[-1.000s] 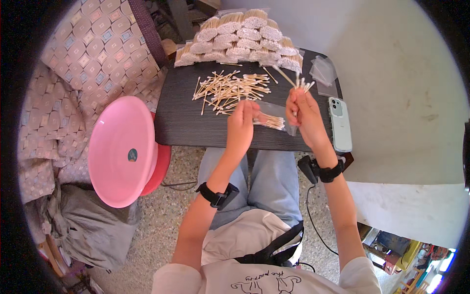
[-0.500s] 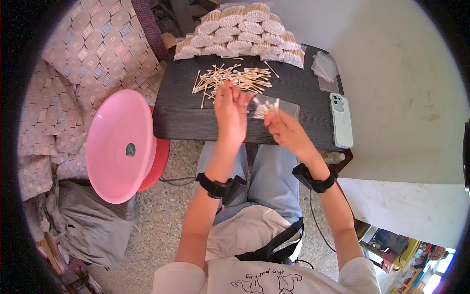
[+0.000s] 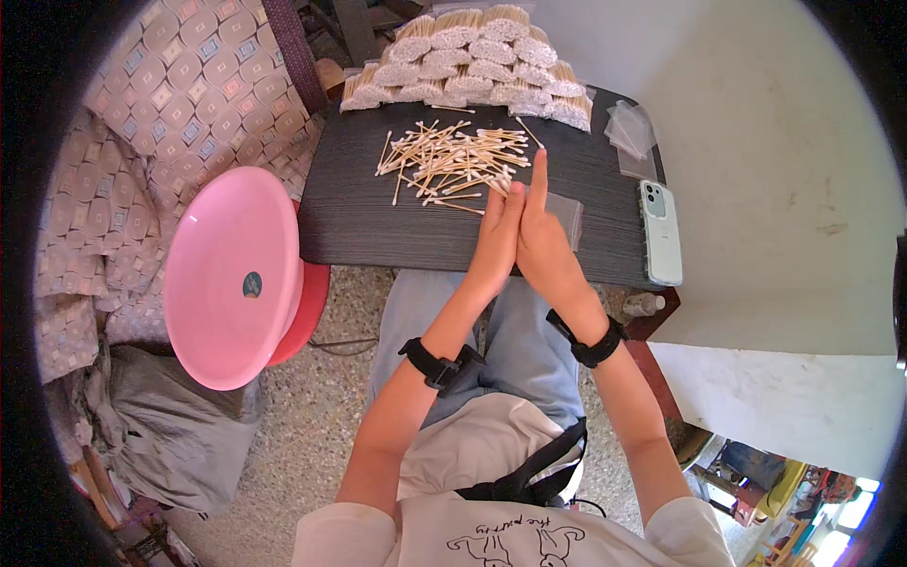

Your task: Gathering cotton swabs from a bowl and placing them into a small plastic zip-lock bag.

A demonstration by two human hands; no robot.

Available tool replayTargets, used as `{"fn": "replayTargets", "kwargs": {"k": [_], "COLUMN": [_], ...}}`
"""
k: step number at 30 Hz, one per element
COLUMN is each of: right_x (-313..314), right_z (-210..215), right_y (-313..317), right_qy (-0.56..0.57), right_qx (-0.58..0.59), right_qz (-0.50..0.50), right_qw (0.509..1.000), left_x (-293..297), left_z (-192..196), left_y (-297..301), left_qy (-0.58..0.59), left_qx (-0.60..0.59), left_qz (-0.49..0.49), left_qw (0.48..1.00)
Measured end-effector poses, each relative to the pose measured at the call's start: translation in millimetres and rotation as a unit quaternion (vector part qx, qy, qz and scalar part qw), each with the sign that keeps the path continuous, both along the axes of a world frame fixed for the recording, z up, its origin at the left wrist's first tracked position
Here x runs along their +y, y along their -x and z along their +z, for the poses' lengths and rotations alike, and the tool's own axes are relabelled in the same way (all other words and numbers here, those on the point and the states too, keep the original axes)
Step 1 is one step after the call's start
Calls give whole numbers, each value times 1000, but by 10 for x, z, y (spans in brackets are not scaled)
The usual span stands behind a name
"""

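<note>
My left hand (image 3: 493, 248) and my right hand (image 3: 546, 253) are pressed together over the table's near edge. A small bundle of cotton swabs (image 3: 503, 179) is held between them, its white tips showing above my left fingers. My right index finger points up, while its other fingers are mostly hidden by the palms. Just beyond my hands lies a loose pile of wooden-stick cotton swabs (image 3: 444, 156). Beside my right hand, a clear plastic bag (image 3: 571, 217) lies flat on the table.
Stacked bags of cotton swabs (image 3: 472, 68) line the far side of the black table (image 3: 354, 222). Clear empty bags (image 3: 631, 132) and a white phone (image 3: 661, 236) lie at the right. A pink basin (image 3: 222, 283) stands on a red stool to the left; a wall rises at right.
My right hand has brought the bundle of swabs leftward, away from over the plastic bag. My left hand has come off the loose pile and moved right to meet it.
</note>
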State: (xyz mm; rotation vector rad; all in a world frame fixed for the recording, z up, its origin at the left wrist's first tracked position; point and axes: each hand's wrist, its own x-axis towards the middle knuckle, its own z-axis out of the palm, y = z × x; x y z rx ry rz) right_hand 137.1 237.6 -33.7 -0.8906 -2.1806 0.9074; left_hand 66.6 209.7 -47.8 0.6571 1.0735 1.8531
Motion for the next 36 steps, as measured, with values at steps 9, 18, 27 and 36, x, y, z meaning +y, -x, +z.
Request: {"fn": "replayTargets", "kwargs": {"k": [9,18,27,36], "right_x": [-110,-263,-315,-379], "right_z": [-30,-66,-158,-184], "right_y": [106,231,260,373], "right_qy": [4,26,49,100], "right_qx": [100,126,172,311], "right_qz": [16,-52,-46,-65], "right_qw": [995,990,983,943], "left_x": [-18,-85,15,-61], "left_z": [-43,-71,-118,-152], "left_y": [125,123,251,173], "left_qy": [-28,-64,-93,-135], "left_qx": [-138,-242,-413,-356], "left_qz": [16,61,82,-18], "left_qw": [990,966,903,924]}}
